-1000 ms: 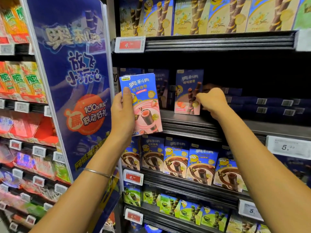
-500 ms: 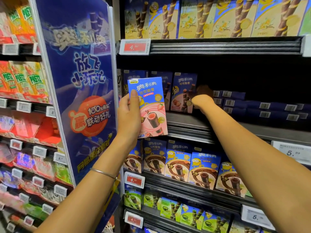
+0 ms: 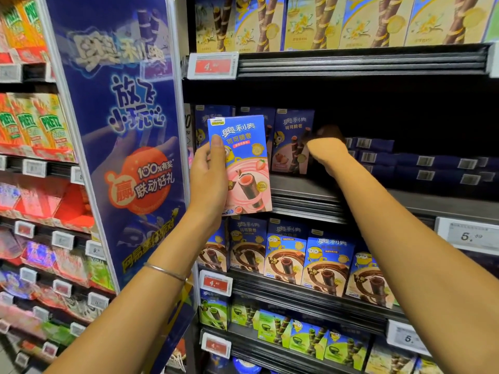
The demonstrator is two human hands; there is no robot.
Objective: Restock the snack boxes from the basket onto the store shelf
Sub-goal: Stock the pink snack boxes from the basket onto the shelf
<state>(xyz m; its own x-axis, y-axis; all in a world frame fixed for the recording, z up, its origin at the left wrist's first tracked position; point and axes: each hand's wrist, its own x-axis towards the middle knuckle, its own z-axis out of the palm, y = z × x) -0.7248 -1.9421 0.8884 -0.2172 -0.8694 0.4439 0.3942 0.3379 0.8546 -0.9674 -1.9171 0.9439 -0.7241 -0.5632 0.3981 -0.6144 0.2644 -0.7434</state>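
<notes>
Snack box of pink and blue cardboard (image 3: 240, 168) is being held upright in front of the dark metal store shelf (image 3: 310, 203). It is being gripped along its left edge by the left hand (image 3: 208, 182), with the thumb laid on its front. The right hand (image 3: 328, 149) is being reached deep into the shelf, just beside an upright dark blue box (image 3: 293, 141) of the same kind. Its fingers are being hidden by shadow, so it cannot be told if anything is grasped. The basket is not being shown. By judgement, the upright dark blue box could be tipped over by the right wrist, because the two are so close. The held snack box could also be knocked on the shelf edge if brought in too low.
</notes>
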